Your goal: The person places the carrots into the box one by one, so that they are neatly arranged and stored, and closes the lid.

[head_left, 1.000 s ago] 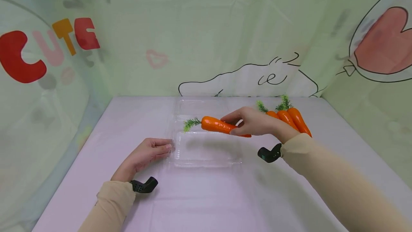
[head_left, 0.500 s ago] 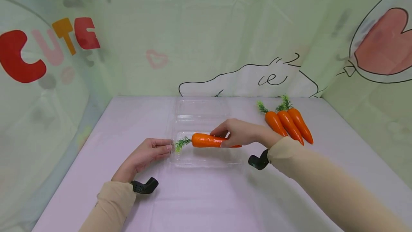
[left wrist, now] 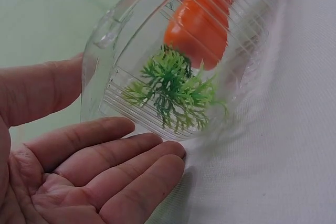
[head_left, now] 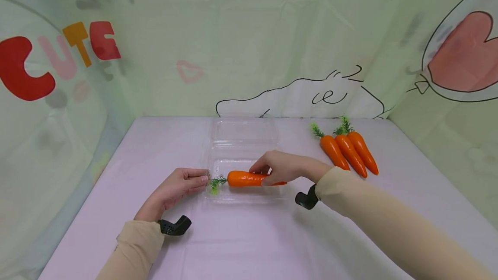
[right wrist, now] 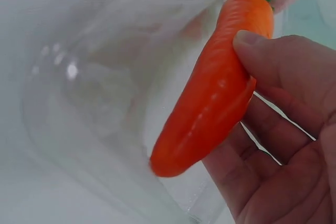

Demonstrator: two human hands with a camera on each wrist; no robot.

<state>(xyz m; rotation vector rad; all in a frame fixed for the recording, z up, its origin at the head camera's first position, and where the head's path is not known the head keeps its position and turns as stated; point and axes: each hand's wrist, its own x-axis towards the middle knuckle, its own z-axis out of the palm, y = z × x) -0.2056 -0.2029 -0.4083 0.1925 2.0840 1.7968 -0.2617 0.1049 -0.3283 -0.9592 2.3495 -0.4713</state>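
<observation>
Carrot (head_left: 242, 179) sat within the front half of a clear plastic box (head_left: 233, 199), and we saw the right hand (head_left: 281, 166) pinching its narrower part between thumb and fingers. Its green leaves (head_left: 216, 183) pointed to the left hand (head_left: 180, 186), whose fingers were held straight against the box's left end. We could not quite tell, through the shiny plastic, whether the carrot touched the bottom. Behind it, we saw the lid (head_left: 245, 131) laid back. Three more carrots (head_left: 352, 155) lay side by side on the table (head_left: 233, 245), at the back right.
</observation>
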